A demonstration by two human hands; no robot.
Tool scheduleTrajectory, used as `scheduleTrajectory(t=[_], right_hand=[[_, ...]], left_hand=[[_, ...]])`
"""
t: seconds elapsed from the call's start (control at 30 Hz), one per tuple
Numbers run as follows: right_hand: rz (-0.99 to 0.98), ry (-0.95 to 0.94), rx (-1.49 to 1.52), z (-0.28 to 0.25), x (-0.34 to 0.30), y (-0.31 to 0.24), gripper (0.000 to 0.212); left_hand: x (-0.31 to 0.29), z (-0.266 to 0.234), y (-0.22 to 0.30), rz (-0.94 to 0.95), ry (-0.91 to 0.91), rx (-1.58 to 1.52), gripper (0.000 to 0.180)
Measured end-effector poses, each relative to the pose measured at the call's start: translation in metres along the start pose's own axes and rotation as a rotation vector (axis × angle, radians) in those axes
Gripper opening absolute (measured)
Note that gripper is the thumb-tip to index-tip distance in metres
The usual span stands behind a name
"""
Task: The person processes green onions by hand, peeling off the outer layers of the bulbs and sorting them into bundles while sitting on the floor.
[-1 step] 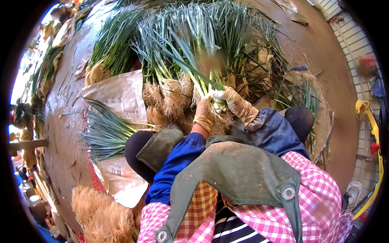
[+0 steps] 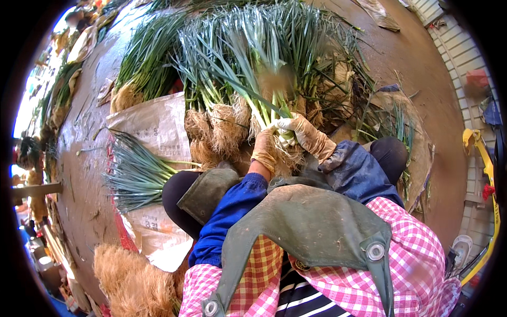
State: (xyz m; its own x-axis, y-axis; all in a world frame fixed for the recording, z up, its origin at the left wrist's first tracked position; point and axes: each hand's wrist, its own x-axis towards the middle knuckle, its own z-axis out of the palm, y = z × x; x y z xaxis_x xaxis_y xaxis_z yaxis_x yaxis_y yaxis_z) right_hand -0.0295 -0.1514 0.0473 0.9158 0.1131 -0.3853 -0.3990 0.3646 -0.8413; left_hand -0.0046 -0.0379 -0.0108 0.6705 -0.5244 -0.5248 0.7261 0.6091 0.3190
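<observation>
In front of my lap I hold a bunch of spring onions (image 2: 285,132), its white stem ends and tangled roots toward me and its green leaves pointing away. My left hand (image 2: 264,147), in a soiled light glove, is closed around the lower stems. My right hand (image 2: 308,135), gloved too, grips the same stems from the right side. Just left of my left hand lie more spring onions with long roots (image 2: 227,127). A large heap of spring onions (image 2: 296,39) spreads beyond both hands, and its leaves overlap the held ones.
A trimmed-looking pile of spring onions (image 2: 137,171) lies on a printed paper sack (image 2: 158,119) to my left. Root clumps (image 2: 132,280) are heaped at the lower left. Right are cardboard (image 2: 422,142) with loose leaves and a yellow metal frame (image 2: 488,174). The brown floor (image 2: 79,179) looks wet.
</observation>
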Motion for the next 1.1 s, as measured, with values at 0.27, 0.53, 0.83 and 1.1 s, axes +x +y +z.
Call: scheduleTrajectory(t=[0.27,0.53,0.83,1.1], right_hand=[[-0.057,-0.074,0.077,0.02,-0.061,-0.014,0.019],[0.163,0.725,-1.144,-0.195,-0.197,-0.156,0.038],[0.037,0.172,-0.864,-0.066,-0.002,-0.066,0.039],[0.271,0.169,-0.841,-0.032,0.138,0.049,0.013]], left_hand=[[0.02,-0.046,0.005,0.033,0.146,-0.096,0.01],[-0.028,0.033,0.046,0.347,-0.06,0.109,0.02],[-0.008,-0.031,0.054,0.186,0.166,-0.132,0.017],[0.011,-0.024,0.032,0.194,0.191,-0.081,0.013]])
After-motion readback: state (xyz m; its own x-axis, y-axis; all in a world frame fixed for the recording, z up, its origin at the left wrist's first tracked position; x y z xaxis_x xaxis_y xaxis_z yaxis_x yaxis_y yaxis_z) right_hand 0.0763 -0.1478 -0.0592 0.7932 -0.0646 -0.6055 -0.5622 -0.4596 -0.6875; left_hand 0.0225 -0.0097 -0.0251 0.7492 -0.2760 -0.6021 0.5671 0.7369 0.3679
